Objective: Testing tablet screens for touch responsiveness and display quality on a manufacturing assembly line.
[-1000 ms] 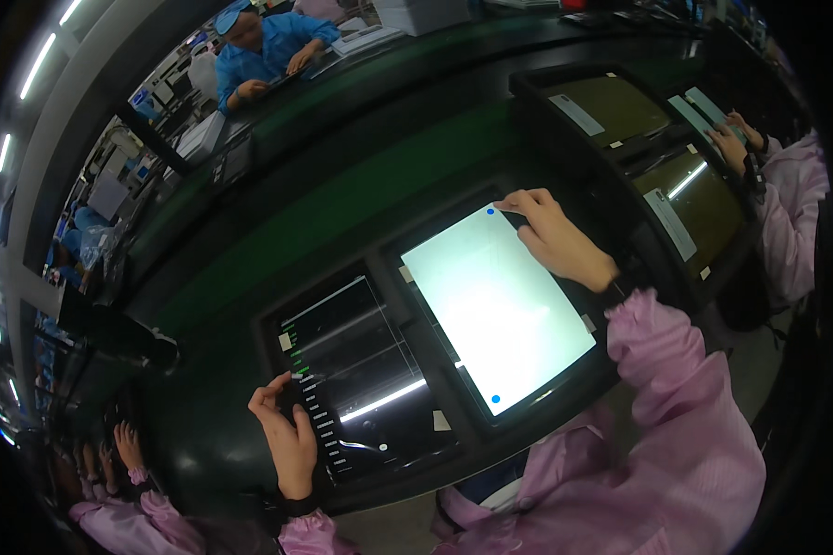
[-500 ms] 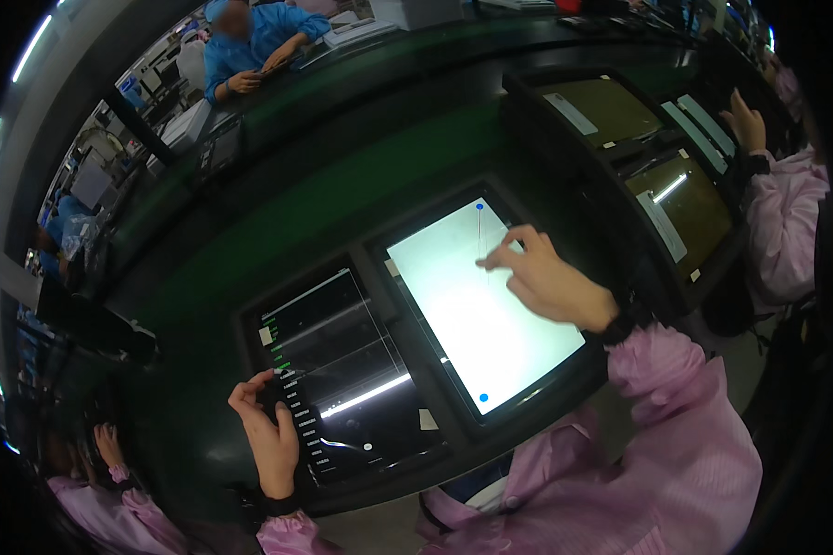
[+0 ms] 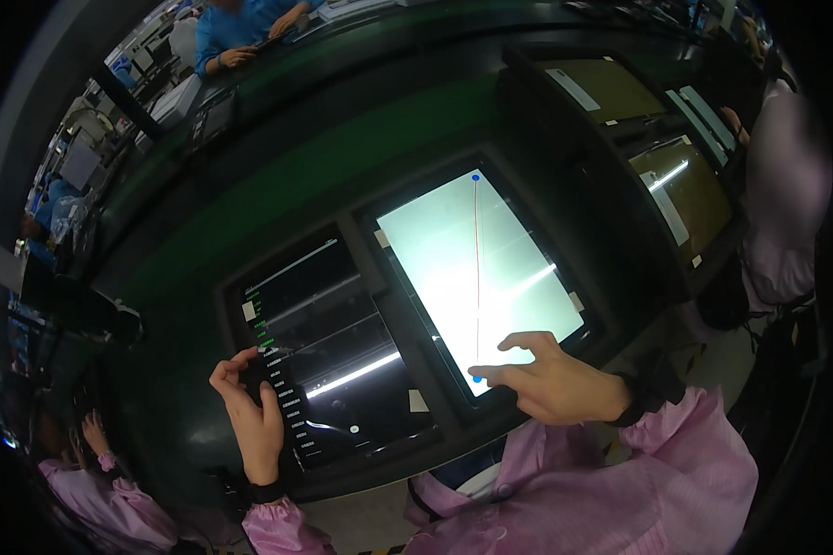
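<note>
Two tablets lie side by side in a black foam tray [image 3: 361, 242]. The right tablet [image 3: 444, 268] shows a bright white screen with a blue dot near each end and a thin red line between them. My right hand [image 3: 565, 384] is over its near end, one fingertip at the lower blue dot, fingers apart and holding nothing. The left tablet [image 3: 342, 319] has a dark screen with a list of small green and white lines down its left side. Beside that list my left hand [image 3: 253, 416] rests at the tablet's left edge, fingers apart, a fingertip by the list.
At the right stands another tray [image 3: 574, 120] with several tablets under yellowish screens. A person in pink [image 3: 787, 203] is next to it. Across the dark green bench sits a person in blue [image 3: 241, 37]. Another person in pink [image 3: 102, 490] is at the lower left.
My right hand has moved down the white screen, from its upper middle to the lower dot. The red line now reaches down to that dot. My left hand stays by the list.
</note>
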`<state>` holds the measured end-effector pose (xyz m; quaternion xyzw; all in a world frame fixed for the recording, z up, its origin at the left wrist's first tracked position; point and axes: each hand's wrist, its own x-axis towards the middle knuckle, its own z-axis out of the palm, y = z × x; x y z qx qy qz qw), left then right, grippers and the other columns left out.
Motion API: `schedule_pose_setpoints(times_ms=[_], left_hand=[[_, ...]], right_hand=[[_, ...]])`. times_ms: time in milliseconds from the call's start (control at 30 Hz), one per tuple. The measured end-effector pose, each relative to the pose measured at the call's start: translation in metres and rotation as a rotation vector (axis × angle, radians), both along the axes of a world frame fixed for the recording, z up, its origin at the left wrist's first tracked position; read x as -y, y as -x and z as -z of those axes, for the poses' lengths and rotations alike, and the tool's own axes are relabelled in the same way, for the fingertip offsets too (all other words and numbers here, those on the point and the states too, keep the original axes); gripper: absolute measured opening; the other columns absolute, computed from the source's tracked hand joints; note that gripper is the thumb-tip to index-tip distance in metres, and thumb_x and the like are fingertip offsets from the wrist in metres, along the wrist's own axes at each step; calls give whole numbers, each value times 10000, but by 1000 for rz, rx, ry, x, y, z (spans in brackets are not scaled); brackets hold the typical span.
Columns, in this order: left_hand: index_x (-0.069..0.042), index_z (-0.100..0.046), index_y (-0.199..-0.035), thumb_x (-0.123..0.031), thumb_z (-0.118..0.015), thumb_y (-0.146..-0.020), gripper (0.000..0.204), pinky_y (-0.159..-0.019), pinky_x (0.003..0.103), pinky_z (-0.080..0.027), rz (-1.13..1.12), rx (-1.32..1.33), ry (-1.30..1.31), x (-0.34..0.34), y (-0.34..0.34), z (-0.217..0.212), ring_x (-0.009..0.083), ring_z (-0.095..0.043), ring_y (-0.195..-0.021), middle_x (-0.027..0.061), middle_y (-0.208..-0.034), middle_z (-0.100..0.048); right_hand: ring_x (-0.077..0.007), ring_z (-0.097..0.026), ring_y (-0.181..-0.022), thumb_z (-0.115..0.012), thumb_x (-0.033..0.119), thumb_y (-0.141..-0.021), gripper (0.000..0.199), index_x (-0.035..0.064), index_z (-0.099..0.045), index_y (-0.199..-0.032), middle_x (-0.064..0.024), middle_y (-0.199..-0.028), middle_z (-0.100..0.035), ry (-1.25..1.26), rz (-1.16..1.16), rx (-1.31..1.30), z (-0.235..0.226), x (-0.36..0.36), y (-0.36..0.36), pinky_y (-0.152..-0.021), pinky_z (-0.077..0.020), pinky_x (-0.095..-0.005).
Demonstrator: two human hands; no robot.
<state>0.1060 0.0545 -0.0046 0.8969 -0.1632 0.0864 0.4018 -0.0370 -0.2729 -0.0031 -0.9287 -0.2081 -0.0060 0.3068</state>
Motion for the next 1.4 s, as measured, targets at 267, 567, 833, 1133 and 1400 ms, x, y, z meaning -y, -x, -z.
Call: schedule_pose_setpoints(times_ms=[267,567,833,1133,1400], left_hand=[[-27,-302,-1193,79,-435,-756,470,-965,350,-336,17,49,-2,-4,-3,4,256,-483,-1081,171,-1207,-508],[6,-335,-1159,94,-433,-759,421,-1019,370,-296,40,81,2,-3,2,2,287,-481,-1137,188,-1201,-517],[-4,-430,-1092,81,-491,-717,390,-914,383,-299,25,291,-350,-2,1,0,285,-460,-1025,94,-1111,-614],[-13,-392,-1124,64,-499,-732,414,-927,378,-287,61,248,-402,3,-3,-5,261,-471,-1041,72,-1167,-613],[11,-357,-1212,77,-458,-731,497,-1000,396,-275,156,348,-266,24,-42,-33,293,-450,-1133,140,-1283,-508]], right_hand=[[-310,-372,-1204,-526,14,-736,533,40,-486,-1267,-86,-1073,-614,-22,10,21,-2,2,-1,-974,-330,-428],[-332,-420,-1136,-477,36,-811,375,14,-508,-1184,-156,-1182,-488,-143,342,144,-25,30,-74,-981,-341,-405],[-316,-421,-1178,-486,42,-809,314,13,-543,-1117,-131,-1135,-556,-22,365,211,-8,34,-82,-998,-322,-416],[-315,-409,-1193,-475,41,-814,311,6,-534,-1117,-118,-1125,-576,26,350,175,-12,33,-82,-1007,-310,-429],[-353,-420,-1140,-471,79,-829,316,-14,-500,-1129,-187,-1184,-484,-50,291,209,-36,45,-135,-978,-355,-434]])
